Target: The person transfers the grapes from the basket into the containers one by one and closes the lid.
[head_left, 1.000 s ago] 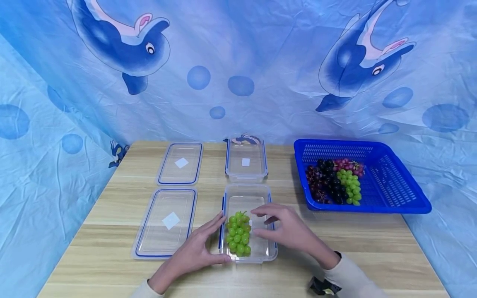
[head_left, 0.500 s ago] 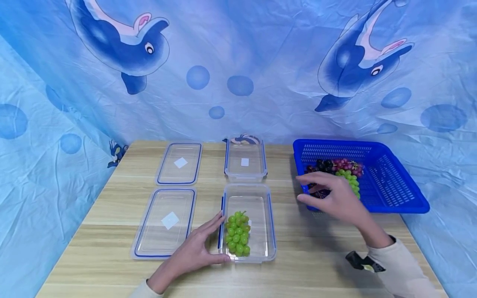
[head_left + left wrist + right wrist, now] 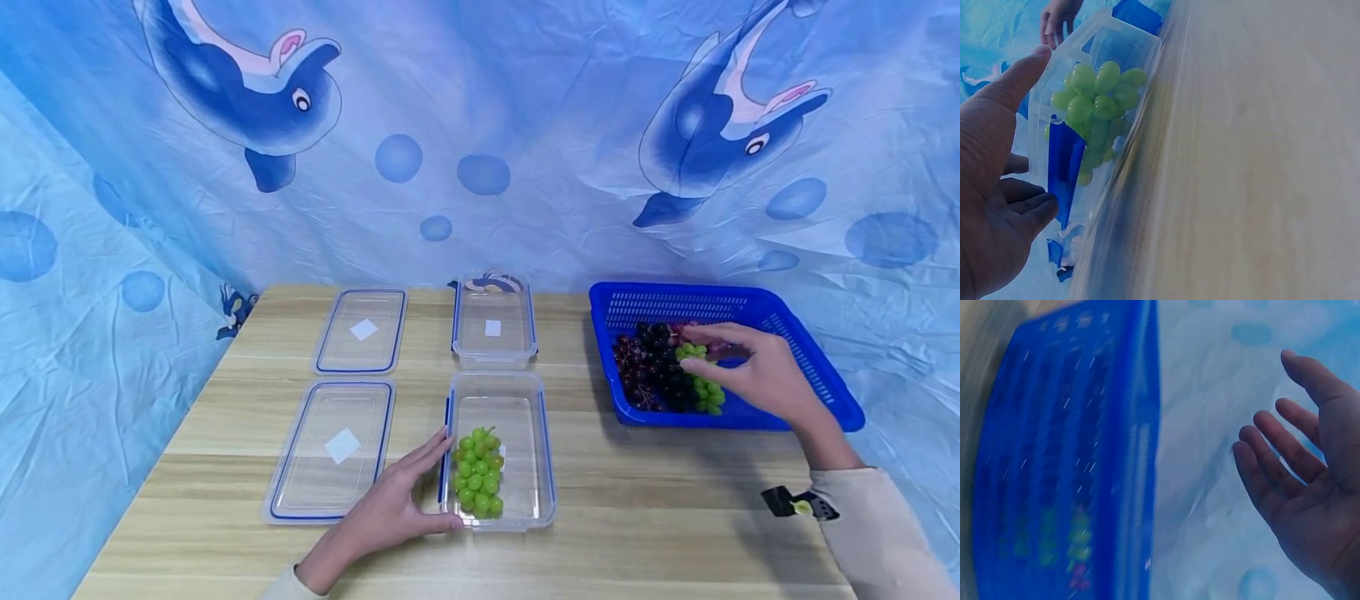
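Left hand (image 3: 393, 504): fingers spread, touching clear plastic container (image 3: 527, 483) bearing green grape bunch (image 3: 478, 475). Right hand (image 3: 768, 375): fingers spread from thumb, above blue perforated basket (image 3: 686, 420).

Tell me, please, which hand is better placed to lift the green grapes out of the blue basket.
Probably the right hand: it hovers over the green grapes in the blue basket, holding nothing, while the left hand touches the near container.

The right grip (image 3: 761, 367) partly hides the pink grapes (image 3: 678, 327) in the blue basket (image 3: 750, 420).
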Demonstrator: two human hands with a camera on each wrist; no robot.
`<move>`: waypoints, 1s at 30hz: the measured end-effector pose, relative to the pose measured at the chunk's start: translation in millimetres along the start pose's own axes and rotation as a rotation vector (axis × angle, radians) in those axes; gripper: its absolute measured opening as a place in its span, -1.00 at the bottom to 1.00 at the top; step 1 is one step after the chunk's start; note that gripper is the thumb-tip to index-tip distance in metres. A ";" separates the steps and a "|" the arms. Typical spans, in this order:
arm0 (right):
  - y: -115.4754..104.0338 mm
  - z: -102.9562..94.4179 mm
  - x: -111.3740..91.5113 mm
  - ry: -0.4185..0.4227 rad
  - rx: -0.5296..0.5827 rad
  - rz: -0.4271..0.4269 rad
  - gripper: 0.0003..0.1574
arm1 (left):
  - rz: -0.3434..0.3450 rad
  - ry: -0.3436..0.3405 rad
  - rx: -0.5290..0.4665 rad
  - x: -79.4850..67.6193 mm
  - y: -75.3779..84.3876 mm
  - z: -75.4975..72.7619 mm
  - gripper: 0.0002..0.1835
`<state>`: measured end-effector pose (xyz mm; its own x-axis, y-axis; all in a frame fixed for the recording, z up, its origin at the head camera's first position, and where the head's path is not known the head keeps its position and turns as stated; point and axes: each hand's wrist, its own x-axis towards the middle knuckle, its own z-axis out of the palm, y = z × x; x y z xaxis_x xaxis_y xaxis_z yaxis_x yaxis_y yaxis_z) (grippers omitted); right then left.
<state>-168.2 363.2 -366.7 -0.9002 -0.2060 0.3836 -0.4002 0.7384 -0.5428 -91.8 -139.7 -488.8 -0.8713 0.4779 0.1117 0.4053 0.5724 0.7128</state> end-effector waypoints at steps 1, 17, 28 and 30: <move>6.7 -1.9 -0.3 -0.003 0.000 0.021 -0.48 | -0.001 -0.001 0.001 -0.2 -0.1 0.0 0.23; 88.5 -15.1 -5.9 -0.146 -0.081 0.200 -0.34 | -0.005 -0.004 -0.010 0.0 -0.2 -0.6 0.23; 111.6 -12.8 -5.3 -0.272 -0.099 0.244 -0.25 | -0.005 -0.004 -0.006 0.2 -1.0 -0.2 0.24; 113.9 -11.9 -4.2 -0.301 -0.105 0.256 -0.21 | -0.004 -0.003 -0.006 0.2 -1.1 -0.2 0.24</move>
<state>-207.9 455.8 -421.2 -0.9846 -0.1746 0.0017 -0.1514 0.8487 -0.5068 -92.5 -140.4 -489.4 -0.8718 0.4780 0.1067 0.4003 0.5699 0.7176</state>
